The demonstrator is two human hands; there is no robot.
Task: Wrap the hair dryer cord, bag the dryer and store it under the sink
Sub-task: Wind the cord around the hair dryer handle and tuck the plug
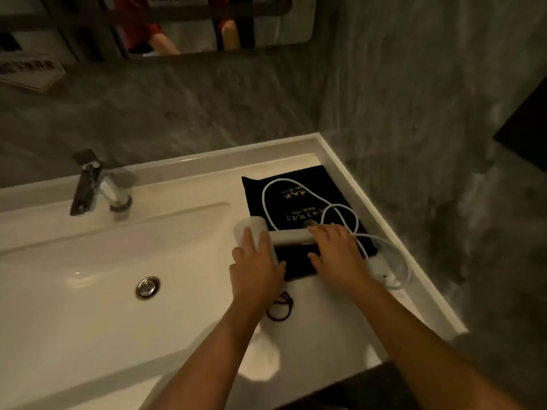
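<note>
A white hair dryer [291,236] lies on a flat black cloth bag [299,190] with gold lettering, at the right end of the white sink counter [183,170]. My left hand [257,263] wraps the dryer's barrel. My right hand [340,253] rests over the far end of the handle, fingers spread. The white cord [268,187] loops loosely across the bag and runs to a white plug [387,278] by the counter's right rim. The bag's dark drawstring [279,309] trails onto the counter near my left wrist.
The basin with a chrome drain [147,287] lies to the left, a chrome faucet [100,187] behind it. Grey stone-look walls close the back and right side. A mirror [177,25] hangs above.
</note>
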